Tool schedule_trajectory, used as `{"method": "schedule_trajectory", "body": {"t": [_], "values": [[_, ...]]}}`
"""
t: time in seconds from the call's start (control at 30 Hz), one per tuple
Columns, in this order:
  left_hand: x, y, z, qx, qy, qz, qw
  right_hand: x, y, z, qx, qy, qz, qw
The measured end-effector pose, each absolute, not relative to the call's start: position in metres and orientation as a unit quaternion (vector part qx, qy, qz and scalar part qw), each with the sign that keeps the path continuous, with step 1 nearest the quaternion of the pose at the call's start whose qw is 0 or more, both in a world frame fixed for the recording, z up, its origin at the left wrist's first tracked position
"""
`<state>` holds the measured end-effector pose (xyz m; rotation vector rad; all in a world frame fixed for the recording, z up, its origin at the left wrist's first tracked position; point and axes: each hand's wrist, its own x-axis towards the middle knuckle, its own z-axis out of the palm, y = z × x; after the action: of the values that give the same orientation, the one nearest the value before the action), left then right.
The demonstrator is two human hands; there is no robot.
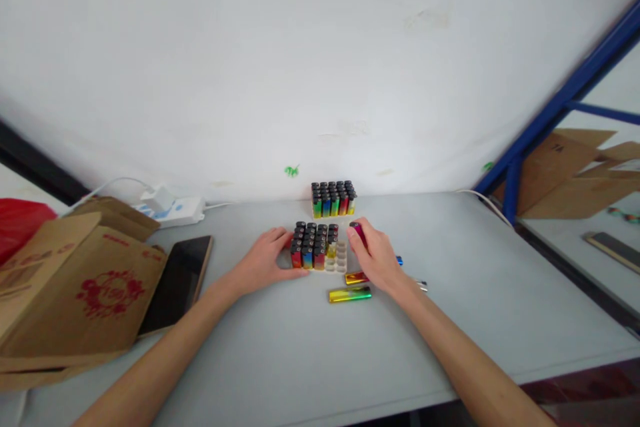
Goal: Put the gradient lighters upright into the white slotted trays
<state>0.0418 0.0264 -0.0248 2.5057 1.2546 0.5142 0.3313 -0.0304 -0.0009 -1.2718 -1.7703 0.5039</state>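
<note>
One gray table [280, 360] has its front edge across the bottom of the view, with a broad bare strip between that edge and the lighters. Nearest lies one yellow-green lighter [350, 294], flat on the table. Just beyond it is one red-yellow lighter [356, 277], partly under the right hand [370, 247]. Past that hand show one blue end [399, 261] and a silver piece [421, 285]; whether the silver is one lighter or two, I cannot tell.

The right hand pinches one purple lighter [357, 232] between closed fingertips, at the right side of the near tray [336, 265]. The left hand [273, 255] is set wide, thumb along the tray's front and fingers at its left side. Three filled columns of lighters stand upright in this tray, with red, blue and red in front; a fourth column is part filled, with one yellow lighter [331, 251] at its near end. Empty cells show at the front right and down the right side.

Behind, near the wall [320, 80], stands one far tray [314, 215] packed with upright lighters, too small to count. Open tabletop runs right to the blue frame [513, 187]; leftward, one phone [177, 283] and one carton [95, 293] limit the room.
</note>
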Motion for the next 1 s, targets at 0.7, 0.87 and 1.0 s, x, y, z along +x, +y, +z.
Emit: {"method": "schedule_trajectory", "body": {"t": [0.7,0.87,1.0], "values": [[0.046,0.025,-0.028,0.872,0.427,0.190,0.145,0.336,-0.033,-0.006,-0.494,-0.774,0.197,0.344],[0.046,0.025,-0.028,0.873,0.424,0.197,0.140,0.335,-0.032,-0.013,-0.460,-0.824,0.131,0.303],[0.046,0.026,-0.027,0.872,0.418,0.210,0.143,0.331,-0.029,-0.017,-0.514,-0.817,0.102,0.242]]}}
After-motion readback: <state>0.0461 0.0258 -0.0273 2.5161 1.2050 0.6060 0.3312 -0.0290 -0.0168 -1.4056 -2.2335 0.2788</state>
